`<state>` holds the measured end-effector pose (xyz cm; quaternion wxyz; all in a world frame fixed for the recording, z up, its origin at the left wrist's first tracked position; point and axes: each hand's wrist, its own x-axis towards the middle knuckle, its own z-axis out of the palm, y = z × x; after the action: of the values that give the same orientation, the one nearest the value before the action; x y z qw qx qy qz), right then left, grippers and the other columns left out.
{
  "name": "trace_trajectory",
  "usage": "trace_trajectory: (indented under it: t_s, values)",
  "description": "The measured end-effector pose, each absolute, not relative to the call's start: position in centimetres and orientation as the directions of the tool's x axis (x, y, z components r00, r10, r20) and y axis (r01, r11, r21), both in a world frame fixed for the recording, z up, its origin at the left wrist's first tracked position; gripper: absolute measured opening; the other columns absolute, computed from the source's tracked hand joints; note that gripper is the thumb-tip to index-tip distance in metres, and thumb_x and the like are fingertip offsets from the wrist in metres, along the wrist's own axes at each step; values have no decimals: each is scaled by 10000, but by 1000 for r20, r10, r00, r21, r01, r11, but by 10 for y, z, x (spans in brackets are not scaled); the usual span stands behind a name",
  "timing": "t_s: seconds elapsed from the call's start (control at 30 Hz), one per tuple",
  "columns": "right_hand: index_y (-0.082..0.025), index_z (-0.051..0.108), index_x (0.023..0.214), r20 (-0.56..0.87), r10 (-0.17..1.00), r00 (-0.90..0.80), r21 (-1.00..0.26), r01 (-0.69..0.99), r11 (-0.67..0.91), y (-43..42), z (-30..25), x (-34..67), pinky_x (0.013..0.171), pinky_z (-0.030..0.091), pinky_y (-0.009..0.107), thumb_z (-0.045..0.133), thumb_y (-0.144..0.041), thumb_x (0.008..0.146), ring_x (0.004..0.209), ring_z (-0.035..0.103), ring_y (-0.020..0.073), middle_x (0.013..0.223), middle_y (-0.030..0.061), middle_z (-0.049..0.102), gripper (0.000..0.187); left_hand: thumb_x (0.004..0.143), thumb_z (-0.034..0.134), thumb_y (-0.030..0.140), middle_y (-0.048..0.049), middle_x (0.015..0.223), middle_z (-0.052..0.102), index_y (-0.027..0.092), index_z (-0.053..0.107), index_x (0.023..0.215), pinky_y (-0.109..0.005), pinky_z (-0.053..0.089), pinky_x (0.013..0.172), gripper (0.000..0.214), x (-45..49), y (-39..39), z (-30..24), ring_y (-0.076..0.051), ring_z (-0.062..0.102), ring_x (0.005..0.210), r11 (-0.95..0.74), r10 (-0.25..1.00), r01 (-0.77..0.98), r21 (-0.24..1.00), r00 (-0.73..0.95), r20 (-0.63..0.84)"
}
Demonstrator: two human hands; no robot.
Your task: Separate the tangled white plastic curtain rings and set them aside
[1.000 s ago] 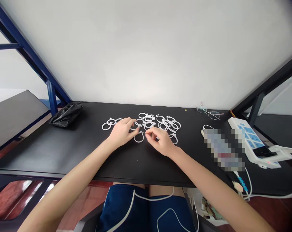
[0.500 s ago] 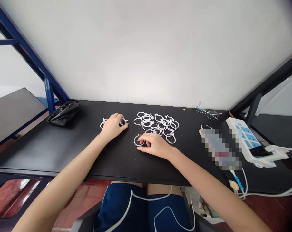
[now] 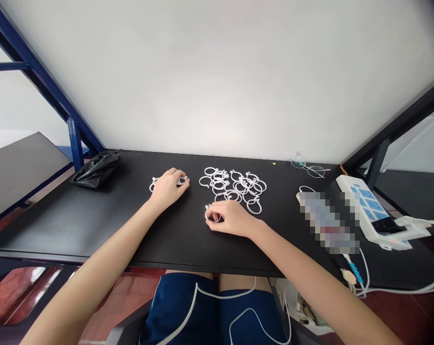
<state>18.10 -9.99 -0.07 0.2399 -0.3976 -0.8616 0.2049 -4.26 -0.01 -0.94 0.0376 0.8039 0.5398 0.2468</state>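
On the black tabletop, my right hand [image 3: 227,218] pinches a white curtain ring [image 3: 207,216] between thumb and fingers, its left edge showing past the fingertips. My left hand [image 3: 167,188] rests further left, its thumb and fingers curled around another white curtain ring [image 3: 182,180]. Part of one more white ring [image 3: 153,185] sticks out on the left side of that hand; the palm hides the rest. Just beyond my right hand lies a loose pile of several white rings [image 3: 241,184], overlapping each other, some with small knobs at their ends.
A crumpled black plastic bag [image 3: 97,169] lies at the back left. To the right are eyeglasses [image 3: 315,171], a blurred-out phone [image 3: 326,223] on a cable and a white power strip [image 3: 368,206] with a plug. White cables hang over my lap.
My right hand has closed its fingers on the ring and shifted it slightly right and toward me. My left hand's thumb and fingers have drawn in a little around its ring.
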Motion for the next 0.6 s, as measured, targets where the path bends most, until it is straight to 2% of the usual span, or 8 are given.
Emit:
trace_trajectory:
  t_s: [0.13,0.4,0.6]
  values:
    - [-177,545,672,283,782,-556,-547,577,607,-101,-1,180,584,367,210,595,-94,788,589,494,88,656,-38,552,151,892,500,376,-63,976,669,206,631,924,-344,472,761,218,-42,0,-10,-256,602,950,-449,866,839,306,325,381]
    - [-188,526,727,264,813,-519,-583,586,563,-102,1,179,548,343,206,566,-111,810,504,436,71,630,-50,556,120,856,528,358,-56,843,629,191,618,862,-363,467,805,189,-39,-2,-10,-231,569,856,-537,825,774,336,398,401]
    - [-199,520,746,207,852,-481,-588,635,502,-102,2,179,553,335,211,675,-336,838,518,463,84,590,-66,510,226,875,469,287,-53,856,597,187,626,883,-346,467,799,187,-34,-7,-9,-211,581,855,-565,816,740,364,436,379]
